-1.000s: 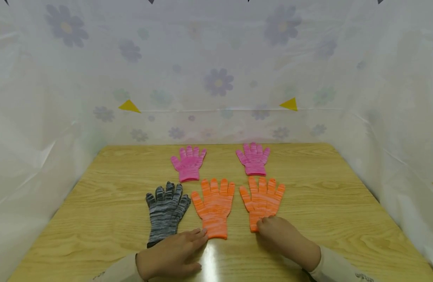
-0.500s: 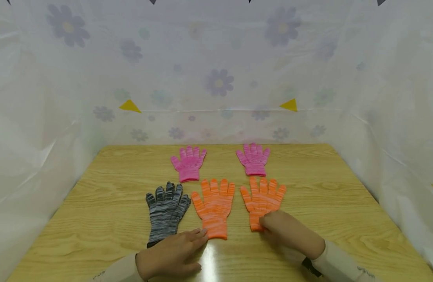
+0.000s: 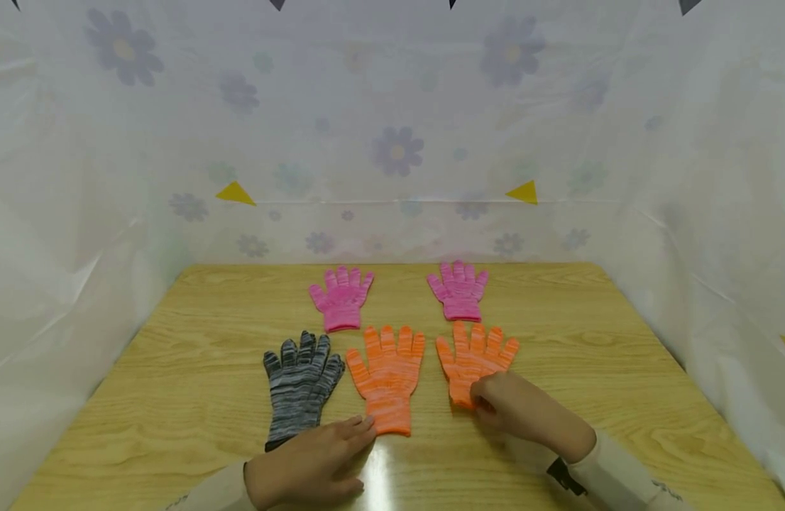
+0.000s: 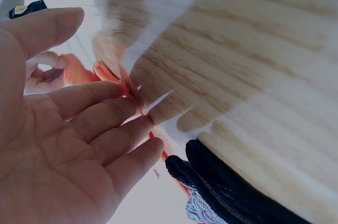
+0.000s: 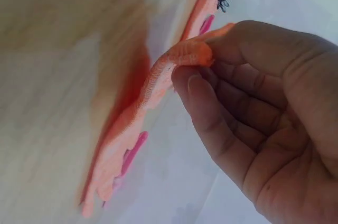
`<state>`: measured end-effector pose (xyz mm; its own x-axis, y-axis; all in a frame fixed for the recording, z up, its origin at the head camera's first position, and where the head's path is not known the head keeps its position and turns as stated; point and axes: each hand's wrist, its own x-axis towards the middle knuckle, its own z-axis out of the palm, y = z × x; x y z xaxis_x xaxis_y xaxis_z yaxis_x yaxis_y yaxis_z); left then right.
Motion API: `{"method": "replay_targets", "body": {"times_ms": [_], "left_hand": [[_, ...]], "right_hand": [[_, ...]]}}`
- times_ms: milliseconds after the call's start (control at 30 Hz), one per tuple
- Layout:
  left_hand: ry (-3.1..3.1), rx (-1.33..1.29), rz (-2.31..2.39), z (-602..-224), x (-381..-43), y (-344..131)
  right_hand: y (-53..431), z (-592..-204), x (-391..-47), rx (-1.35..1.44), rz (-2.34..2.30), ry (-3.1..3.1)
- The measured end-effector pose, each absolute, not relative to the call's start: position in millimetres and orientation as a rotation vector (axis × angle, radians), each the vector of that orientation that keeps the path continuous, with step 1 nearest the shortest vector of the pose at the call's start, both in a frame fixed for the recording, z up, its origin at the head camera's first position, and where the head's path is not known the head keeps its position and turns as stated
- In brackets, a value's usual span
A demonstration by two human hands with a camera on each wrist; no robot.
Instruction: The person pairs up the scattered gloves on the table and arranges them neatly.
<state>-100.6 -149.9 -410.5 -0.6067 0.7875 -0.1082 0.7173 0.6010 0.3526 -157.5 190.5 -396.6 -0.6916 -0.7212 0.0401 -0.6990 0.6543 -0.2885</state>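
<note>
Pinching the cuff of the right orange glove (image 3: 475,362), the right hand (image 3: 527,411) holds it between thumb and fingers. Right wrist view: cuff bent up off the desk (image 3: 590,355), finger end drooping toward the surface. Left hand (image 3: 312,458) has its fingers extended, gripping nothing; fingertips touch the cuff of the left orange glove (image 3: 389,376), which lies flat. In the head view this hand also covers part of the cuff of the grey glove (image 3: 299,390).

Edges and room: the left pink glove (image 3: 341,298) and right pink glove (image 3: 458,291) lie with fingertips close to the desk's far edge, a gap between them. Both orange gloves lie nearer the near edge, a narrow strip of wood separating them. Widest stretch of wood runs from the right orange glove to the desk's right edge; another broad one from the grey glove to the left edge. White sheeting (image 3: 79,177) rises beyond the far and side edges.

Versus half a second ago: right orange cuff has shifted toward the far edge and lifted; right wrist slightly closer to the right edge. Left hand and the other four gloves unchanged.
</note>
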Motion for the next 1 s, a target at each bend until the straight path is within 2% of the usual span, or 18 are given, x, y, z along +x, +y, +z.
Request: {"method": "replay_targets", "body": {"times_ms": [333, 633, 767, 1000], "left_hand": [[2.562, 1.238, 0.409, -410.4, -100.6, -150.4], [2.551, 1.203, 0.414, -409.1, -99.8, -151.3], [2.554, 1.201, 0.41, -408.7, -99.7, -150.8], [2.592, 1.244, 0.372, -409.1, -100.5, -148.3]], "right_hand": [[185.2, -377.1, -158.3, -1.051, -0.602, 2.996], [166.5, -371.5, -157.7, -1.051, -0.727, 3.217], [149.0, -374.7, -155.8, -1.184, -0.798, 3.244], [112.2, -397.6, -153.4, -1.668, -0.68, 3.096]]}}
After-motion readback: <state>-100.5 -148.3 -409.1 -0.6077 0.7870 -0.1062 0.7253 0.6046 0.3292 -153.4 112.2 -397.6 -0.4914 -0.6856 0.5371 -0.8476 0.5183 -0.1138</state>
